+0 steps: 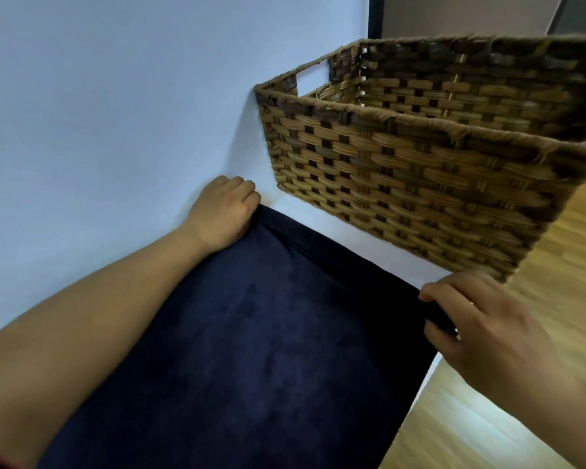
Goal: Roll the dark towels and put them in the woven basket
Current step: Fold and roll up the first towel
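Navy, plush-looking cloth is bunched in both hands here. The left hand [224,211], middle-left of the frame, has its fingers curled round the far-left corner of the dark towel [268,350]. The right hand [487,326], centre-right, pinches the far-right corner between thumb and fingers. So the hands are well apart, each clamped on a corner. The towel lies spread flat on the white tabletop [82,130], filling the lower middle of the frame, and it doesn't look rolled yet. My guess is it's soft, light and floppy, so it'll sag wherever it isn't held. The corners or the far hem seem the sane places to grab, and a tight first tuck matters or the roll goes loose. The woven basket [420,170] sits upper right, just beyond the far hem, with its top open; I can't see its bottom from this angle. Watch the right side, because the towel reaches the tabletop edge there, with wooden floor [562,282] below. The tabletop runs on toward the upper left, so that's the roomy side.
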